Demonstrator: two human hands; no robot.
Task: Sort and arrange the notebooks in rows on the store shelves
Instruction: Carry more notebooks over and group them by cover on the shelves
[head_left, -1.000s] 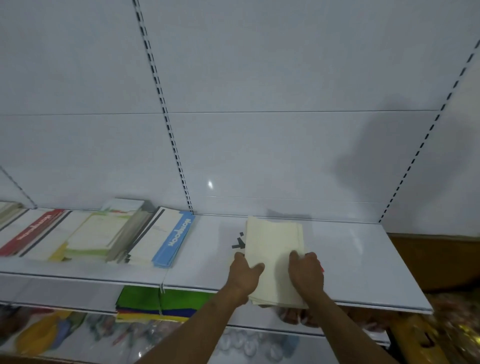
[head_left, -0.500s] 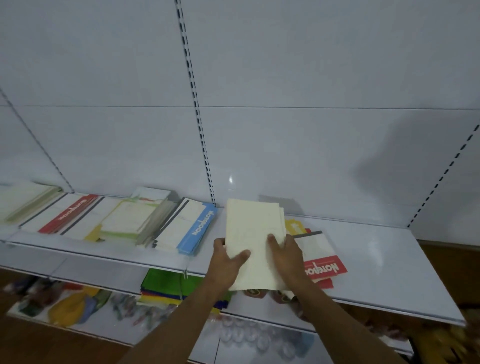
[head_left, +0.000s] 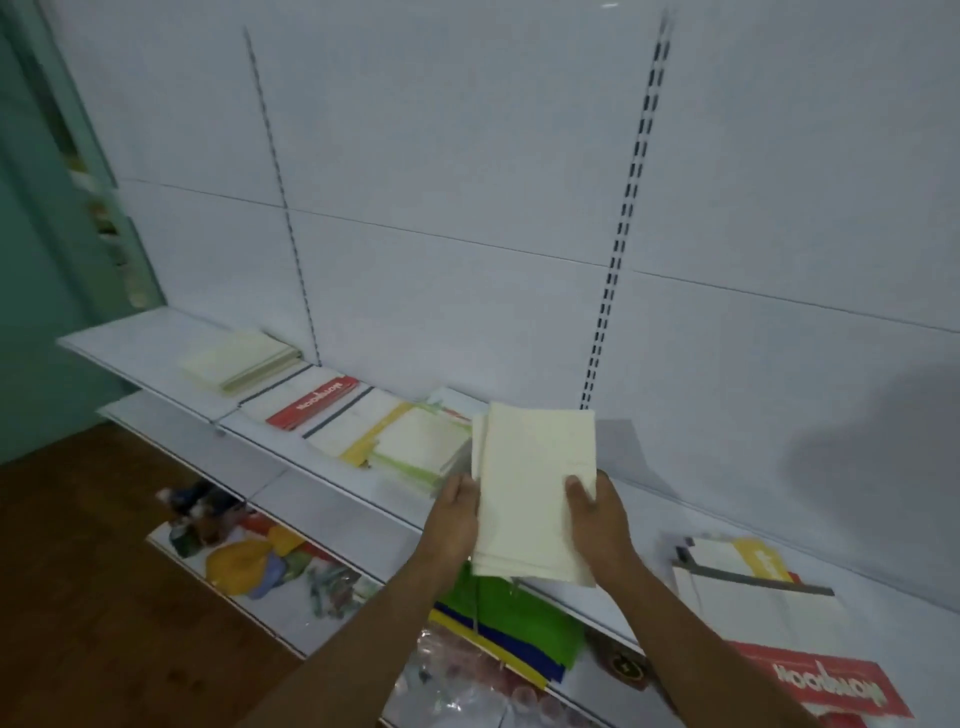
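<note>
A stack of cream notebooks (head_left: 535, 483) is held in the air above the white upper shelf (head_left: 156, 348). My left hand (head_left: 452, 519) grips its left edge and my right hand (head_left: 597, 512) grips its right edge. Along the shelf to the left lie a cream pile (head_left: 239, 358), a red-banded notebook pile (head_left: 311, 408), a yellow-banded pile (head_left: 358, 436) and a green-edged pile (head_left: 421, 452). At the lower right lie more notebooks, one with a yellow band (head_left: 737, 564) and one with a red band (head_left: 826, 686).
A lower shelf (head_left: 291, 613) carries green, blue and yellow folders (head_left: 509, 618) and colourful small goods (head_left: 244, 564). Brown floor (head_left: 78, 571) lies at the left, beside a teal wall (head_left: 31, 260). The white slotted back panel (head_left: 467, 156) rises behind the shelves.
My view has swung left. Both hands have lifted the cream stack off the right-hand pile and carried it leftward, above the shelf near the green-edged pile.
</note>
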